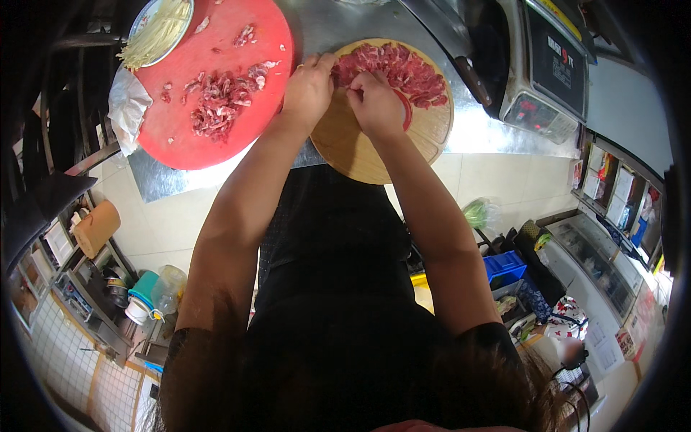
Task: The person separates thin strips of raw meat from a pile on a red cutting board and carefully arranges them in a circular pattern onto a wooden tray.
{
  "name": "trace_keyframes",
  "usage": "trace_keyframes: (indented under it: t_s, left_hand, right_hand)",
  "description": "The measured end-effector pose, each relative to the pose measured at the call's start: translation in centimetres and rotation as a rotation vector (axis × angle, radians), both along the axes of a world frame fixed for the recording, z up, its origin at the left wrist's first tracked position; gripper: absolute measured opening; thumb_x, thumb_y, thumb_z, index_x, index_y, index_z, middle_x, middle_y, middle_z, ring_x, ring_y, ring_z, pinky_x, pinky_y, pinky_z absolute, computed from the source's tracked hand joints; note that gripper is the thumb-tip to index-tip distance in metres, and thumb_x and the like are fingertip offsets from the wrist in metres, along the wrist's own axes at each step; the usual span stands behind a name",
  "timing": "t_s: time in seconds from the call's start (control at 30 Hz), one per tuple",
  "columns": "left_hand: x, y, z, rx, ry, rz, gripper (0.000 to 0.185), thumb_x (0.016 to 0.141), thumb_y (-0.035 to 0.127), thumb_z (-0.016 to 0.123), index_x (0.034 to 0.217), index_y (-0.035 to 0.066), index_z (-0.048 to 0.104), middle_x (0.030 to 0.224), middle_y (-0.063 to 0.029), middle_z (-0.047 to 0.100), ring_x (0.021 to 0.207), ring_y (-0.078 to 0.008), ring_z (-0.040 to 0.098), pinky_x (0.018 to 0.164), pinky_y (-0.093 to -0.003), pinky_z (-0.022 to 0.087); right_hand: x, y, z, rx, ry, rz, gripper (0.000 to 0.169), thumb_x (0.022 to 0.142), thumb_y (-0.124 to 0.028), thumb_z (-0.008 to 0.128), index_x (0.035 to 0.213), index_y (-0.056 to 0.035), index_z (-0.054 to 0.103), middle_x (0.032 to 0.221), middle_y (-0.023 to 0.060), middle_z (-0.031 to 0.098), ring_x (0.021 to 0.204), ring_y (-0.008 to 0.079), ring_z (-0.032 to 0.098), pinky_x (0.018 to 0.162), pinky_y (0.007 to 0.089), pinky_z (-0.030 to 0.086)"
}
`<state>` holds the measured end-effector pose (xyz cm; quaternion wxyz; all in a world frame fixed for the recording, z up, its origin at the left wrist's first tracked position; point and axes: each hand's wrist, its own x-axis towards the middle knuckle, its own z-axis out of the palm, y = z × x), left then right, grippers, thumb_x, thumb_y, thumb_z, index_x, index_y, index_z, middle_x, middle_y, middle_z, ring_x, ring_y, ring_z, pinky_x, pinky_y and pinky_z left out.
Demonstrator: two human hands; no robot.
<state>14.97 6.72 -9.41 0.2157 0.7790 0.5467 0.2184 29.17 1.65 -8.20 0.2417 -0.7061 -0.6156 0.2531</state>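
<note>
A round wooden platter [345,146] lies before me, its far part covered by a curved row of thin raw meat slices [415,75]. A small red-rimmed dish [405,110] is at its middle, partly hidden by my right hand [375,100]. That hand's fingers are curled at the left end of the row; whether they pinch a slice cannot be told. My left hand [310,86] rests at the platter's left edge, fingertips by the meat, its grip unclear. To the left, a round red cutting board [173,129] bears a pile of raw meat pieces [216,105].
A bowl of enoki mushrooms [162,32] and a crumpled white plastic bag [128,108] are at the red board's left. Right of the platter, a knife with a dark handle [475,81] lies beside a scale [556,65] on the steel table [486,135]. A person [567,324] is at the lower right.
</note>
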Motion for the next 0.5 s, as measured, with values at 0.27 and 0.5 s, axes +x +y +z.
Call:
trace_keyframes:
  t_s: [0.27, 0.5]
  left_hand:
    - [-0.1, 0.1, -1.0, -0.004, -0.064, 0.006, 0.015, 0.077, -0.002, 0.061, 0.090, 0.005, 0.063, 0.096, -0.0158, 0.058, 0.084, -0.0347, 0.061, 0.075, -0.0405, 0.052]
    - [-0.7, -0.9, -0.3, -0.023, -0.192, 0.074, 0.027, 0.073, -0.009, 0.051, 0.095, 0.002, 0.061, 0.091, -0.0211, 0.056, 0.086, -0.0409, 0.057, 0.077, -0.0452, 0.048]
  right_hand:
    - [2.4, -0.4, -1.5, -0.016, 0.086, 0.071, 0.006, 0.078, -0.013, 0.064, 0.081, -0.0087, 0.061, 0.092, 0.0111, 0.064, 0.079, 0.0318, 0.063, 0.067, 0.0423, 0.050]
    - [1.2, 0.7, 0.2, 0.219, 0.116, 0.117, 0.011, 0.079, -0.008, 0.061, 0.088, -0.0088, 0.066, 0.088, 0.0106, 0.063, 0.077, 0.0321, 0.063, 0.066, 0.0405, 0.051]
